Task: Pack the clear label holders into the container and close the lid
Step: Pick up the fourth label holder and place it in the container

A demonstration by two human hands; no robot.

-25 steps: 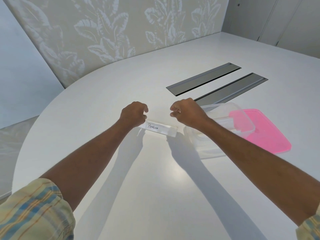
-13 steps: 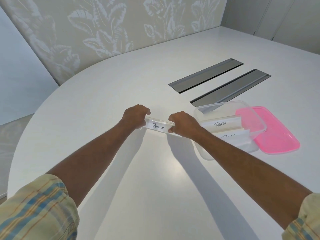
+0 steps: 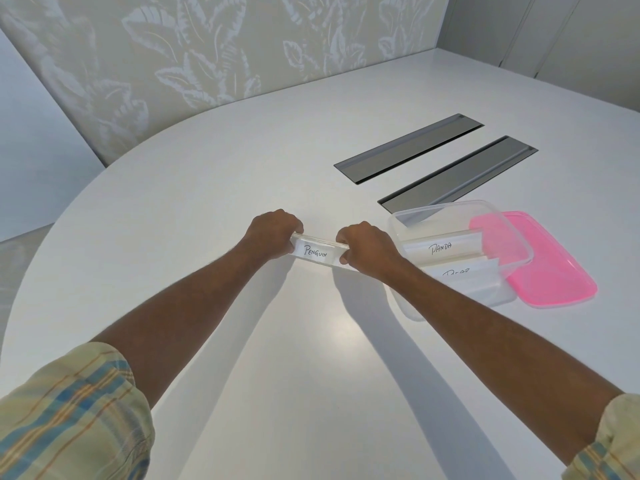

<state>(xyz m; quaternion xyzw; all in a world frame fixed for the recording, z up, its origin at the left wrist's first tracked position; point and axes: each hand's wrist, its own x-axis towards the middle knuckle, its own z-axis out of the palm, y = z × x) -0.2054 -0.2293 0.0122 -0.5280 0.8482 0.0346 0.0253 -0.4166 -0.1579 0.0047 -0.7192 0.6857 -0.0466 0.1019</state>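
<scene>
A clear label holder marked PENGUIN (image 3: 317,251) is gripped at both ends, my left hand (image 3: 272,233) on its left end and my right hand (image 3: 367,245) on its right end, just left of the container. The clear plastic container (image 3: 446,210) stands open on the white table. Inside it lie a holder marked PANDA (image 3: 441,247) and another holder (image 3: 457,271) whose writing is partly hidden by my right forearm. The pink lid (image 3: 554,268) lies flat on the table, partly under the container's right side.
Two long grey recessed hatches (image 3: 408,147) (image 3: 460,171) are set into the white table (image 3: 207,188) behind the container. A leaf-patterned wall panel (image 3: 194,50) stands past the table's curved far edge.
Both hands have closed on the ends of the PENGUIN holder, which lay on the table between them a second ago. The view shifted, showing the holders inside the container.
</scene>
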